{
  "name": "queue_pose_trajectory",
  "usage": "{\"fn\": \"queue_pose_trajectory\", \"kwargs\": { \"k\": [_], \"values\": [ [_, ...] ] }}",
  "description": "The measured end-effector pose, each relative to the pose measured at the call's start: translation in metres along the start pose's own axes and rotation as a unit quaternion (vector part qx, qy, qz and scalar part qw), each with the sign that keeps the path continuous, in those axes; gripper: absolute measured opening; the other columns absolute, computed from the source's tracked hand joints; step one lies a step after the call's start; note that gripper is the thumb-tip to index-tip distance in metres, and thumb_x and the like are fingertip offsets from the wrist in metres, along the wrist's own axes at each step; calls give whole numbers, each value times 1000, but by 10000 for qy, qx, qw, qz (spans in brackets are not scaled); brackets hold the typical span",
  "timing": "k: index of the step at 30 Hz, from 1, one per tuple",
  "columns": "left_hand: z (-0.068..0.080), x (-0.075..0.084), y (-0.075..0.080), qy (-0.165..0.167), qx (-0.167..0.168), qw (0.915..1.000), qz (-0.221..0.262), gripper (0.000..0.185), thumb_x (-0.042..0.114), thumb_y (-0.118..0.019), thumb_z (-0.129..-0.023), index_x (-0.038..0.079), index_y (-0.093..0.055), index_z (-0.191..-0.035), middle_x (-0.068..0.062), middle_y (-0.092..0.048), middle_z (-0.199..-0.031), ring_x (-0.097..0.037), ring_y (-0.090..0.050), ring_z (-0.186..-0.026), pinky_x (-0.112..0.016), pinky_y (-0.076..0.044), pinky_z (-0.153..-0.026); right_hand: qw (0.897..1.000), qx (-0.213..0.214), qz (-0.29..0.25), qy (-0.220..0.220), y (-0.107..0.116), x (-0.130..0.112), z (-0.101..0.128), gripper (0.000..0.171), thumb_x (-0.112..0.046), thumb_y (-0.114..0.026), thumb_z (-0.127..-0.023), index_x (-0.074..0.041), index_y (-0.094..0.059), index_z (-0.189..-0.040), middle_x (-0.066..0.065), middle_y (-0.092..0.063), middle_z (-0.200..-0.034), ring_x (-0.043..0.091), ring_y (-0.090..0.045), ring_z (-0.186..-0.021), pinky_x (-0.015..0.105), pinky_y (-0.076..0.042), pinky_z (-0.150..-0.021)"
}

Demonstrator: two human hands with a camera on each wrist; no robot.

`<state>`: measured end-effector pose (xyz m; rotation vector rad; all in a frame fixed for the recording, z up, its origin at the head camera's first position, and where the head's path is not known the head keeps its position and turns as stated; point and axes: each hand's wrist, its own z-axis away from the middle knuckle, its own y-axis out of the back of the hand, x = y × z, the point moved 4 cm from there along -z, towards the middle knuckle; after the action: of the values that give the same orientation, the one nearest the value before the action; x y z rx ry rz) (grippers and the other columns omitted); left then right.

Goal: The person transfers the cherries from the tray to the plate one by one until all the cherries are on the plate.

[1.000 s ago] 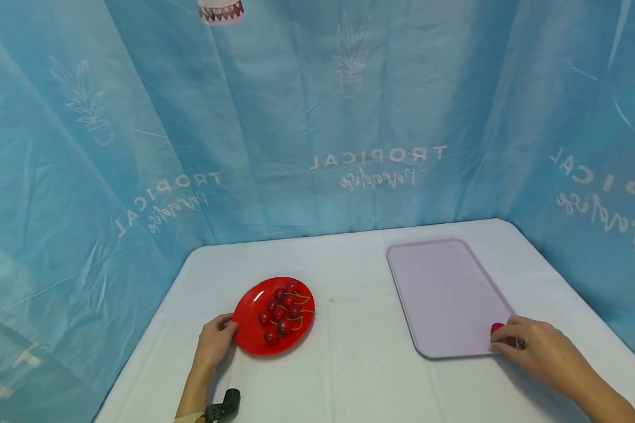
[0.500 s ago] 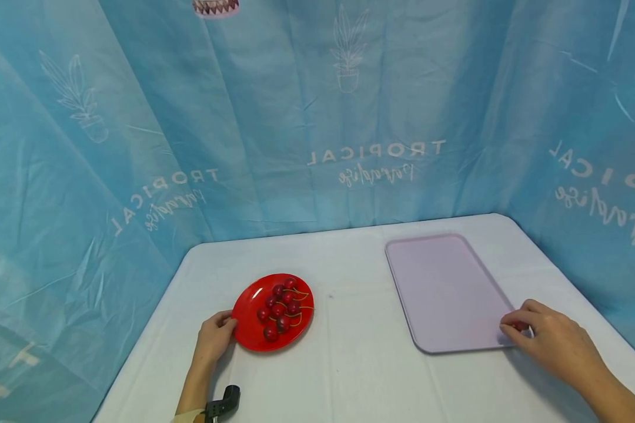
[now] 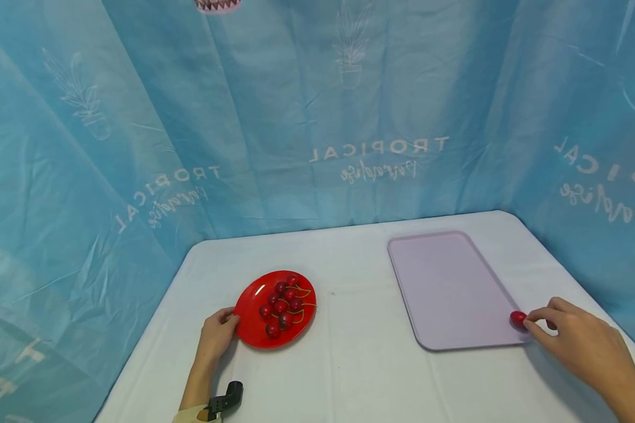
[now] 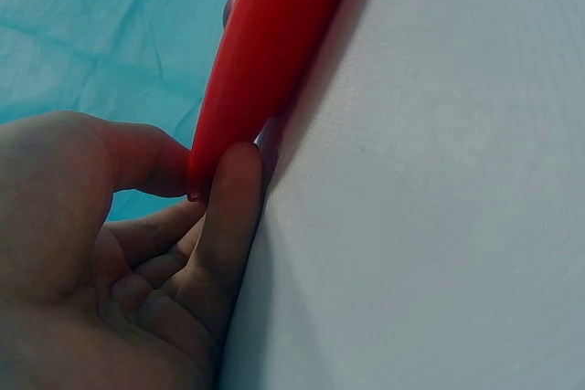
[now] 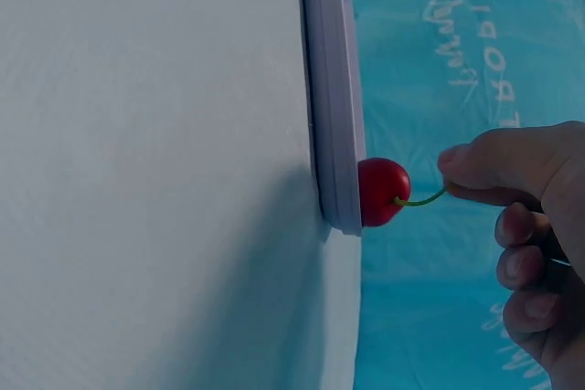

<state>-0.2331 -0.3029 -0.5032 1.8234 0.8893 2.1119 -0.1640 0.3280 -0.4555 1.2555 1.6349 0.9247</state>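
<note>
At the left, my left hand (image 3: 216,336) grips the rim of a red plate (image 3: 251,326), thumb above and a finger beneath in the left wrist view. Several dark red cherries (image 3: 281,306) with green stems lie on that plate. Over on the right, my right hand (image 3: 582,338) pinches the stem of a single cherry (image 5: 384,192) between thumb and forefinger. The fruit sits at the near right corner of a pale purple tray (image 3: 450,288), against its surface or rim.
A white cloth covers the table (image 3: 354,329). Blue printed curtains (image 3: 360,117) hang behind it and along both sides. A black device (image 3: 230,395) is strapped to my left wrist.
My right hand has shifted to the right along the tray's near edge with the cherry, which is now at the corner and visible again. The left hand and plate stay put.
</note>
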Motion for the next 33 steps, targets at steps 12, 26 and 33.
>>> {"fn": "queue_pose_trajectory", "kwargs": {
  "k": [12,26,33],
  "values": [
    [-3,-3,5,-54,58,10000,-18,37,19,-52,-95,-2,-60,-124,-15,-64,-107,-24,-59,-89,-24,-49,-70,9994,-21,324,-127,-3,2,-4,13,-18,-81,-69,-11,-71,-73,-5,-38,-63,12,-35,-52,28,-32,-40],
    [-3,-3,9,-68,118,9999,2,37,19,-52,-94,-1,-60,-124,-14,-64,-106,-23,-59,-90,-23,-49,-69,9919,1124,-567,180,0,-22,-17,11,-20,-82,-68,-20,-75,-76,-13,-38,-67,2,-30,-51,24,-25,-39],
    [1,2,0,-100,50,9998,144,37,17,-52,-94,-4,-59,-123,-16,-64,-107,-24,-60,-88,-23,-50,-68,9886,1233,-770,388,3,-32,-20,13,-19,-82,-68,-22,-74,-78,-14,-36,-67,2,-29,-50,23,-24,-39]
  ]
}}
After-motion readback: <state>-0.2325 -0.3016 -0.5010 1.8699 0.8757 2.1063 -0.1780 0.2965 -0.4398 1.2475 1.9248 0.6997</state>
